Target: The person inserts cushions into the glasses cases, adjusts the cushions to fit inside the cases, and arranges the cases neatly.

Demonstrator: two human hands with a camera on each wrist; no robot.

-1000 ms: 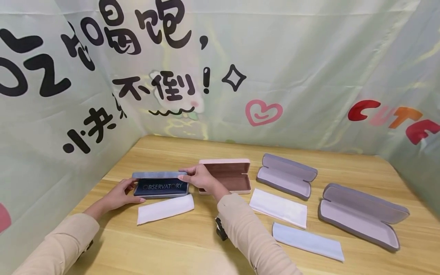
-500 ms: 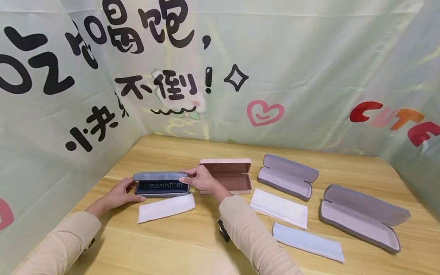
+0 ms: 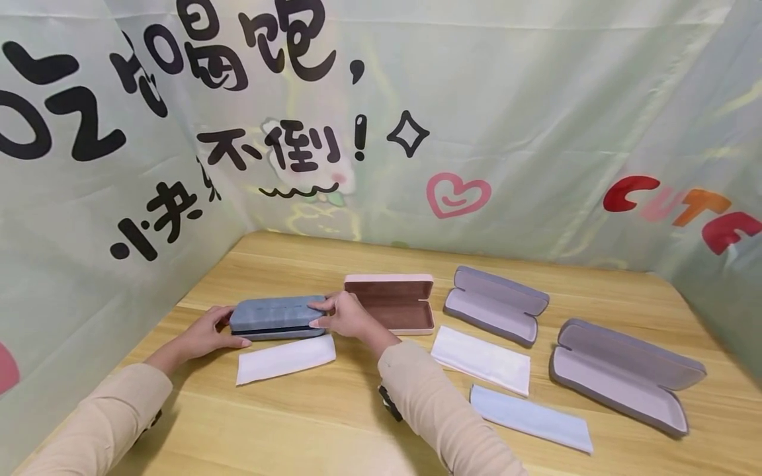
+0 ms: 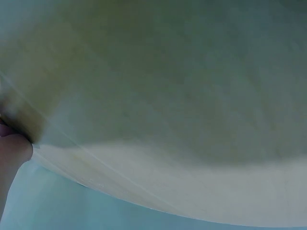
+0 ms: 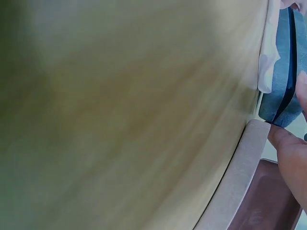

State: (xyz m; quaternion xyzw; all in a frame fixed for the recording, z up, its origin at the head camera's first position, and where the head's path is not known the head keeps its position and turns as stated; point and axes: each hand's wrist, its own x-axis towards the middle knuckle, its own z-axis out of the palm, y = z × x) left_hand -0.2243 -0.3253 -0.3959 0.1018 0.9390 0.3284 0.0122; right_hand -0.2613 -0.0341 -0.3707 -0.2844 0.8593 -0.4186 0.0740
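While ajar, blue case (image 3: 270,313) between hands (image 3: 208,330) (image 3: 350,316)

Table (image 3: 286,430) shows smooth wood grain, soft sheen at near side. Blue case (image 3: 274,314), left: matt, faintly mottled. Pink case (image 3: 389,314): smooth shell, matt brown lining. Far grey case (image 3: 491,324) and near grey case (image 3: 619,390), right: matt shells, smooth lining (fabric or plastic, cannot tell). Left white cloth (image 3: 286,361): soft, matt. Backdrop (image 3: 536,99), far, is creased fabric with slight sheen.

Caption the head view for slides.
Left fingers and right fingers hold a blue case, lid ajar, near an open pink case, two gray cases and three cloths.
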